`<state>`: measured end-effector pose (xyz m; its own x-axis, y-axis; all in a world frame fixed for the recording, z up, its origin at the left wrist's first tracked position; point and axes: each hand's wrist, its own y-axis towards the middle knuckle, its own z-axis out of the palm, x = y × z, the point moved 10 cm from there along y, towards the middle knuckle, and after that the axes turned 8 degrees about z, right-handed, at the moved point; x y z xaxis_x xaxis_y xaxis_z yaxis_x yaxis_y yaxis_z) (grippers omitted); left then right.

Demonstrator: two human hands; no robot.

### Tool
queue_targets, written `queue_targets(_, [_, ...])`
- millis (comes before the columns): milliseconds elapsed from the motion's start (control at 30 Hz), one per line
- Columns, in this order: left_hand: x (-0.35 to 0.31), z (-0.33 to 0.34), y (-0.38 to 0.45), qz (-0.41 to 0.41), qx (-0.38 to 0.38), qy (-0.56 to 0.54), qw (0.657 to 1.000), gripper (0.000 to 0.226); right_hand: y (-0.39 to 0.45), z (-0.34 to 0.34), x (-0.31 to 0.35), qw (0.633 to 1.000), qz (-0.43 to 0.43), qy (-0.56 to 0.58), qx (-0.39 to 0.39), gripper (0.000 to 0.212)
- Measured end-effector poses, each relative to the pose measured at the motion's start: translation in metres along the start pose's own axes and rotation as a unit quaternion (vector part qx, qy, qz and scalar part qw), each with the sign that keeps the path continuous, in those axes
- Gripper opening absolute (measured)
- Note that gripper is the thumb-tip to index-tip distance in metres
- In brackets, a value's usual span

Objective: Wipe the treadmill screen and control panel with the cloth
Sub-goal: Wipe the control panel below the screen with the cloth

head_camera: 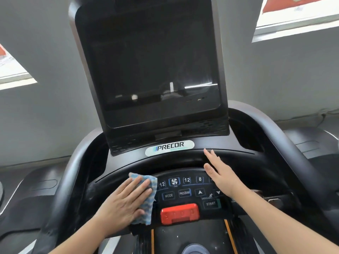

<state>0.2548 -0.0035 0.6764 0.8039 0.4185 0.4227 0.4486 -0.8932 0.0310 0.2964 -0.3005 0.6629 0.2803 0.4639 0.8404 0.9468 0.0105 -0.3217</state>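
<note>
A large dark treadmill screen point(152, 70) stands upright at the centre, switched off. Below it lies the black control panel point(185, 193) with lit buttons, a red stop bar point(179, 213) and a START key. My left hand point(126, 200) lies flat on a blue and white cloth point(148, 202), pressing it onto the panel's left side. My right hand point(220, 173) hovers with fingers straight and apart over the panel's right side, holding nothing; its fingertips reach towards the curved ledge under the screen.
A curved black handlebar point(286, 143) rings the console on both sides. Another treadmill's console point(311, 143) sits to the right, and one to the left point(36, 186). Grey wall behind with posters point(293, 13) at upper right and left.
</note>
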Motion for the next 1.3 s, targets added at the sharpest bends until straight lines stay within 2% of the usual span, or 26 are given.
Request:
queue_targets(167, [-0.006,-0.007,0.02,0.017,0.002,-0.011,1.0,0.072,-0.003,-0.01,-0.003,0.999,-0.02,0.029,-0.008,0.075])
queue_targets(400, [-0.067,-0.026,0.169,0.171,0.02,0.0,0.985,0.063,-0.011,-0.048,-0.015,0.996,-0.011,0.08,-0.048,0.055])
queue_targets(533, [-0.108,-0.039,0.215,0.239,0.03,0.028,0.97,0.064,-0.022,-0.059,-0.024,0.994,-0.006,0.088,-0.06,0.061])
queue_targets(667, [-0.129,-0.05,0.231,0.26,0.029,0.024,0.965,0.064,-0.029,-0.055,-0.031,0.994,-0.02,0.081,-0.068,0.063])
queue_targets(733, [-0.132,-0.049,0.231,0.257,0.024,0.015,0.966,0.062,-0.034,-0.05,-0.029,0.994,-0.046,0.03,-0.099,0.074])
queue_targets(800, [-0.129,-0.05,0.227,0.232,0.011,-0.008,0.973,0.064,-0.046,-0.046,-0.019,0.979,-0.1,-0.047,-0.172,0.076])
queue_targets(867, [-0.118,-0.054,0.214,0.184,-0.018,-0.044,0.982,0.069,-0.061,-0.036,-0.005,0.952,-0.158,-0.106,-0.24,0.066])
queue_targets(933, [-0.096,-0.055,0.188,0.124,-0.021,-0.06,0.99,0.073,-0.066,-0.018,0.0,0.926,-0.177,-0.183,-0.278,0.062])
queue_targets(1033, [-0.045,-0.042,0.135,0.003,-0.006,-0.083,0.996,0.071,-0.056,0.008,-0.003,0.907,-0.127,-0.279,-0.288,0.072])
queue_targets(1133, [0.007,-0.025,0.089,-0.114,0.017,-0.115,0.987,0.071,-0.047,0.019,-0.005,0.887,-0.086,-0.34,-0.301,0.078])
queue_targets(1300, [0.053,-0.004,0.052,-0.242,0.045,-0.182,0.952,0.08,-0.053,0.033,-0.003,0.854,-0.132,-0.389,-0.319,0.073])
